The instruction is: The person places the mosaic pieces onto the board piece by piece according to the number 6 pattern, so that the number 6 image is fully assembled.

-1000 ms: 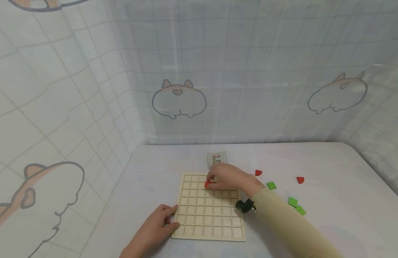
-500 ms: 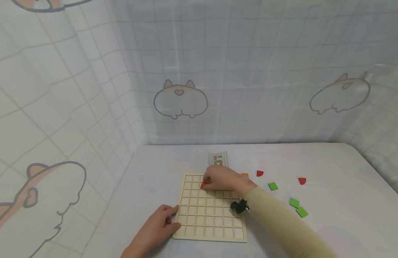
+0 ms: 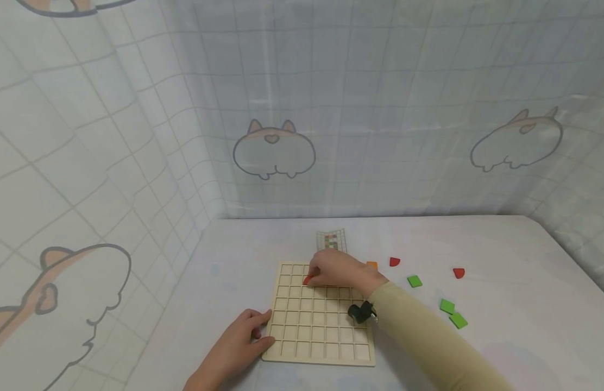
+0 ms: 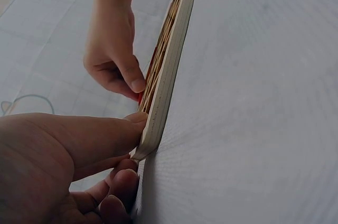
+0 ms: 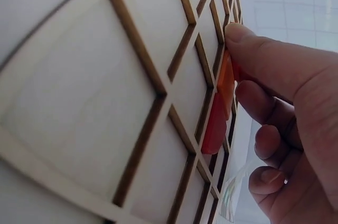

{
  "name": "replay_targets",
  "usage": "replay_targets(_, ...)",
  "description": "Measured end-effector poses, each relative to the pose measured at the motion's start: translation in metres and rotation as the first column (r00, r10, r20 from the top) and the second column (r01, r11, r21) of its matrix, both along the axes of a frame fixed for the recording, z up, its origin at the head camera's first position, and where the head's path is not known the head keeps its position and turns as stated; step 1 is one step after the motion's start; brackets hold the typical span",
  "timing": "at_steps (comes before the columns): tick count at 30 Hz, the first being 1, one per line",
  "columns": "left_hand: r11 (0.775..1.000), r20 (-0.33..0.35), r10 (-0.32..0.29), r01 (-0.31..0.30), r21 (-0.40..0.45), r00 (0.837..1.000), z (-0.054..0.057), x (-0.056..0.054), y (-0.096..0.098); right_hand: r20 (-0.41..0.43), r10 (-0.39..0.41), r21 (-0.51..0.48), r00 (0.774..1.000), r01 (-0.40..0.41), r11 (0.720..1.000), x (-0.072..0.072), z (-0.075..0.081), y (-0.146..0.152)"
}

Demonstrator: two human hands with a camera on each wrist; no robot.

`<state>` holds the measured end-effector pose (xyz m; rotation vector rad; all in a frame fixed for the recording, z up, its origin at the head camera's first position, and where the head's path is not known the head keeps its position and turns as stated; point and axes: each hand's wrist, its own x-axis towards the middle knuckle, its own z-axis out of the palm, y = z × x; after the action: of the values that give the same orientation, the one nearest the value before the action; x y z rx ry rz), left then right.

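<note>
- The person's right hand [image 3: 338, 269] is bending down over the far part of the board, its arm in a beige sleeve [image 3: 424, 336] slanting in from the near right; thumb and forefinger are pinching a small piece, while the other fingers are curling loosely.
- The left hand [image 3: 238, 339] is resting low at the board's left edge, thumb and forefinger spreading a little apart and touching the rim, the remaining fingers bending in; it is lifting nothing.
- The pinched red piece [image 3: 307, 280] is showing only partly, the fingertips hiding the rest of its shape.
- The pale wooden grid board [image 3: 304, 347] is lying flat on the white counter [image 3: 243, 239], brown lines edging its square cells.
- The red piece is sitting between the right fingertips at the board's far rows, well apart from the left hand.
- Below those fingertips, the right wrist view is showing an orange tile [image 5: 226, 81] and another red tile [image 5: 214, 126] lying side by side on the grid.
- Right of the board, two red quarter-round pieces [image 3: 395, 262] and three green square tiles [image 3: 414, 281] are lying on the counter.
- Beyond the board, a small gridded pattern card [image 3: 331, 239] is curling slightly.
</note>
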<state>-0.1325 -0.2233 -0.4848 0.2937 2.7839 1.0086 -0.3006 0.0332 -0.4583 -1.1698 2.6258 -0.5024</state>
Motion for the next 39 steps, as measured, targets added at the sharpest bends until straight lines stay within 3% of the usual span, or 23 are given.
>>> replay_targets(12, 1.0, 0.002, -0.001, 0.001, -0.005, 1.0, -0.001, -0.001, 0.001, 0.046, -0.048, 0.006, 0.998, 0.048, 0.999, 0.003, 0.002, -0.001)
replay_targets(23, 1.0, -0.014, -0.016, 0.016, -0.024, 1.0, -0.003, -0.002, -0.001, -0.001, -0.018, -0.008, 1.0, 0.018, 1.0, 0.006, 0.002, 0.003)
replay_targets(31, 1.0, -0.006, -0.005, 0.005, -0.023, 1.0, -0.003, -0.002, 0.0, -0.04, -0.034, -0.047, 0.999, 0.032, 0.998, 0.019, 0.007, 0.025)
replay_targets(39, 1.0, -0.002, -0.005, 0.005, -0.011, 1.0, -0.001, -0.002, 0.0, 0.018, -0.125, -0.101, 0.992, 0.126, 0.987, 0.029, 0.008, 0.055)
